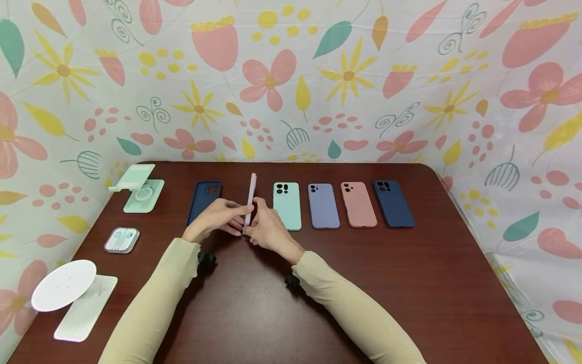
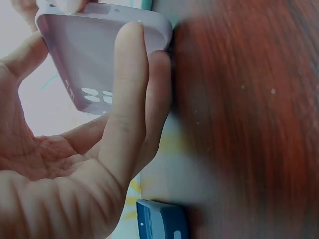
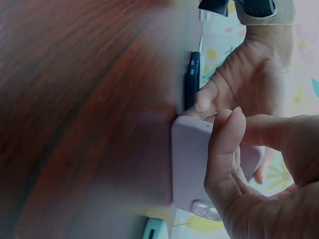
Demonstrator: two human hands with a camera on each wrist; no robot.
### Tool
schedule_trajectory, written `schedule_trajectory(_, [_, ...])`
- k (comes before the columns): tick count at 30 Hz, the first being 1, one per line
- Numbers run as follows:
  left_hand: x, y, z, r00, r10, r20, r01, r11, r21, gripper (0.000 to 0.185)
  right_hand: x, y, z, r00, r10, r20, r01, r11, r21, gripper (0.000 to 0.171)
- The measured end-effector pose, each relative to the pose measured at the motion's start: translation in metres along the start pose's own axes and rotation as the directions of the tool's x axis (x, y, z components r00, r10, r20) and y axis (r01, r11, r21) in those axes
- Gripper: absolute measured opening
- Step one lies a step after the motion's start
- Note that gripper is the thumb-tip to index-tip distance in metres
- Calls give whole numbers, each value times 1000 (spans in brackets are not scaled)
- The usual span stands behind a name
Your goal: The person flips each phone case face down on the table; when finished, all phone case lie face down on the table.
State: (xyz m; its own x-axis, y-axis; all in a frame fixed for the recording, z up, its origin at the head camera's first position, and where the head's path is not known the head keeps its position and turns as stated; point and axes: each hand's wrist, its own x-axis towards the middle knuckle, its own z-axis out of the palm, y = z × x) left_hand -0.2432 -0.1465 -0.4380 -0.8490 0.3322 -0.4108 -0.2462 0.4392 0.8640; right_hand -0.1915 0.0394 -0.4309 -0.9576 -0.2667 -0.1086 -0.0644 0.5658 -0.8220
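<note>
A lilac phone case [image 1: 251,192] stands on its long edge on the table, between my two hands. My left hand [image 1: 217,215] holds it from the left, thumb at the upper edge and fingertips at the near lower end. From the right, my right hand [image 1: 272,228] grips the near end. The left wrist view shows the hollow inside of the lilac case [image 2: 79,55], with camera holes at its far end and no phone in it. Its smooth back [image 3: 192,159] faces the right wrist camera. A dark blue phone case [image 1: 200,197], open side up, lies left of my left hand.
Right of my hands, a mint case [image 1: 287,207], a lavender-blue case [image 1: 324,206], a pink case [image 1: 359,205] and a navy case [image 1: 393,203] lie back up. Along the left edge are a mint stand [image 1: 144,197], boxed earphones [image 1: 122,240] and a white round-topped stand [image 1: 63,285].
</note>
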Motion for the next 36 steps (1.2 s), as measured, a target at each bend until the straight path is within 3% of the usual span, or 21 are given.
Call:
schedule_trajectory(4, [-2,0,-3,1000,9,-9,-9,1000,-29,74,5,2,3,1000,13,20,-13,1000,11,83])
schedule_trajectory(9, [-7,6,-7,994,47,-99,-51,998,-41,63,12,6,5,998,37,46,-38,999,32,85])
schedule_trajectory(18, [-21,10,-12,968,97,-231,-91,995,36,39,18,10,7,988,100,116,-101,995,6,85])
schedule_trajectory(28, [-26,6,-17,957,88,-276,-73,995,61,34,22,14,10,981,132,141,-131,991,-19,78])
schedule_trajectory(36, [-25,0,-20,959,90,-270,-76,995,62,31,24,15,9,980,148,135,-145,989,-29,68])
